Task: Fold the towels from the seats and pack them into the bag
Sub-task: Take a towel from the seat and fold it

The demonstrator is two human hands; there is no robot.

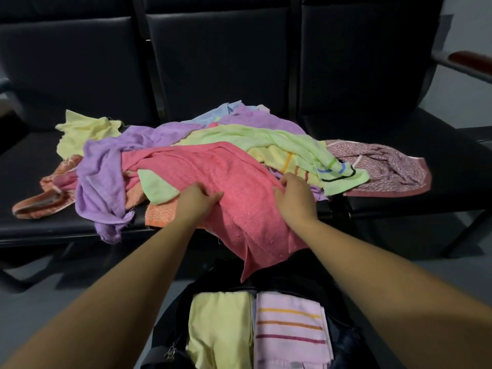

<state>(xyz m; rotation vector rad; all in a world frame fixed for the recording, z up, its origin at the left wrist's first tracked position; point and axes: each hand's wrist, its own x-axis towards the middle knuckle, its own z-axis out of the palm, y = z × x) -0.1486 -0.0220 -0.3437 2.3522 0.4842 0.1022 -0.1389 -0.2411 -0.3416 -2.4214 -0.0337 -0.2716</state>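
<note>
Grips pink towel (234,187), draped off the near edge of the heap (170,134) on the seats (426,134), with left hand (198,201) and right hand (295,198) curled into its cloth, seemingly to pull it free for folding above the open bag (279,275)

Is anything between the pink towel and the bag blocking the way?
Nothing visible blocks it. The left hand and right hand grip the pink towel; its corner hangs over the open bag, which holds a folded yellow towel and striped towel.
</note>
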